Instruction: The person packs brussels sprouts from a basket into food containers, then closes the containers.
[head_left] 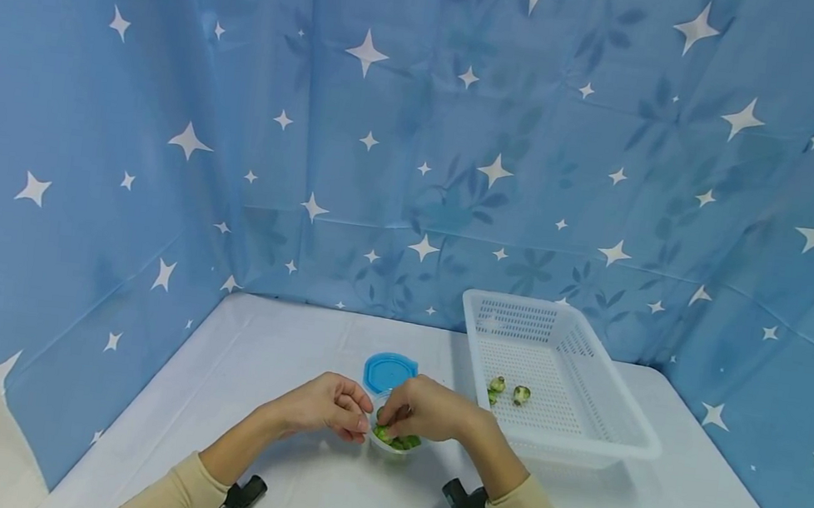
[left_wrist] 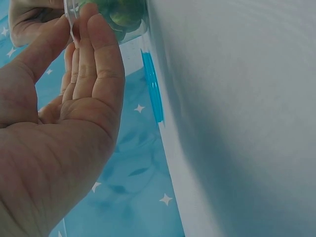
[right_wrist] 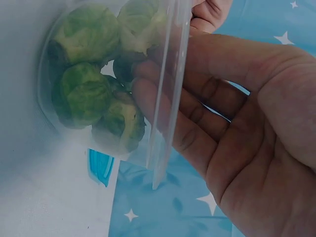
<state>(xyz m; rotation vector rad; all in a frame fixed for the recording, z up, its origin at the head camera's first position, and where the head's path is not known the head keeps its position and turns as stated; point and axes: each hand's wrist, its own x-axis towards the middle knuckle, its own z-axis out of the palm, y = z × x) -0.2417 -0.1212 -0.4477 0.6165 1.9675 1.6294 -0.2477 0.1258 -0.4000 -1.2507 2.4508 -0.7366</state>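
Observation:
A small clear plastic tub point(head_left: 390, 456) stands on the table with several green Brussels sprouts point(right_wrist: 81, 94) in it. My right hand point(head_left: 428, 411) reaches over the rim from the right, its fingers and thumb inside the tub pinching a sprout point(head_left: 383, 433). On the other side my left hand point(head_left: 331, 406) is at the tub's wall, its fingers fairly straight and the fingertips right at the rim. In the left wrist view those fingers overlap the tub's side. Just behind the tub lies a round blue lid point(head_left: 390, 372).
A white perforated basket point(head_left: 624, 400) stands at the back right, with a few sprouts point(head_left: 522, 394) in its near left corner. White cloth covers the table point(head_left: 320, 487). A blue curtain point(head_left: 400, 178) with white stars hangs behind and at both sides.

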